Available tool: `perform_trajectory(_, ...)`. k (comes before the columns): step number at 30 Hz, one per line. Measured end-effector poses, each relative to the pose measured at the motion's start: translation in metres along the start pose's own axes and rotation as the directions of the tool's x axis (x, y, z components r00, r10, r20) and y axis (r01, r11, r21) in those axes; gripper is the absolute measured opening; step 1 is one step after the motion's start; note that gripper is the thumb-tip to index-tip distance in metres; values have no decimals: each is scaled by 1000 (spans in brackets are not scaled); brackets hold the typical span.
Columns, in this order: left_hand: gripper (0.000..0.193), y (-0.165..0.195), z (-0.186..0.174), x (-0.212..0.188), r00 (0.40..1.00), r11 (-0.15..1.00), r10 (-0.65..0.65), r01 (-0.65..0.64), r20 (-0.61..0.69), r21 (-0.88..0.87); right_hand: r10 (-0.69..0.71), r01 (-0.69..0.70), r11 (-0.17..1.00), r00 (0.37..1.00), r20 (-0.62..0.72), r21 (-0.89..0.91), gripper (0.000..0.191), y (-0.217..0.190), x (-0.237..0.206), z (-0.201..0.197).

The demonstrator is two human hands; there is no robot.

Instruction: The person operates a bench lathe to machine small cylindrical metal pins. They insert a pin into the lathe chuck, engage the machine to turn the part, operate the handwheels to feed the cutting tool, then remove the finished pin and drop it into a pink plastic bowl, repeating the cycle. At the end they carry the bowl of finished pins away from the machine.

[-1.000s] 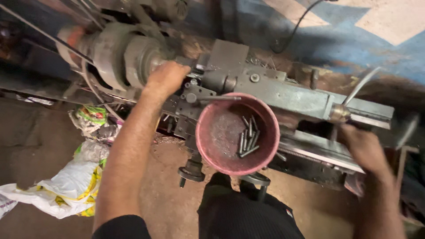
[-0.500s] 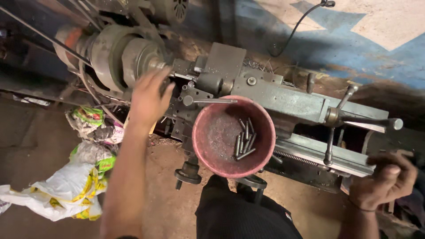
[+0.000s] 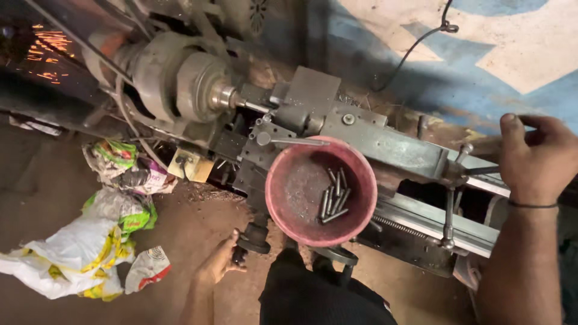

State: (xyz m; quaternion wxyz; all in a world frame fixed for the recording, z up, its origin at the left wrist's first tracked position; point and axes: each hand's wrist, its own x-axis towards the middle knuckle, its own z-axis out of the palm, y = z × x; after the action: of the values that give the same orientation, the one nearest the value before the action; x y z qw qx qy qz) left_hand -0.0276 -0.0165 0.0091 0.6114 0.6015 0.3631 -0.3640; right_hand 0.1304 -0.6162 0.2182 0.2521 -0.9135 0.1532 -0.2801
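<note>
While the pink bowl [image 3: 321,191] of metal pins [image 3: 333,195] sits on the lathe [image 3: 361,135], the left hand [image 3: 221,263] below it grasps a dark handwheel [image 3: 253,239]; the right hand [image 3: 536,157], right of the bowl, curls loosely, its grip hard to make out.

Left hand [image 3: 220,263] on lathe handwheel [image 3: 251,239]; red bowl [image 3: 295,186] of pins [image 3: 333,195].
</note>
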Motion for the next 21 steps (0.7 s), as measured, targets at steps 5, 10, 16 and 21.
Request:
perform_trajectory(5,56,-24,43,-23,734,712,678,-642,-40,285,-1,-1,997,1000,29,72,31,10,1,8)
perform_trajectory(10,40,-31,77,-16,854,873,469,-409,-226,266,133,-153,959,986,99,239,38,23,-2,23)
perform_trajectory(16,32,-15,6,0,869,831,472,-382,149,-403,102,-119,964,992,78,240,37,41,-2,29)
perform_trajectory(21,33,-10,-7,-12,955,814,182,-13,233,-581,80,-118,943,988,131,311,31,68,-1,40)
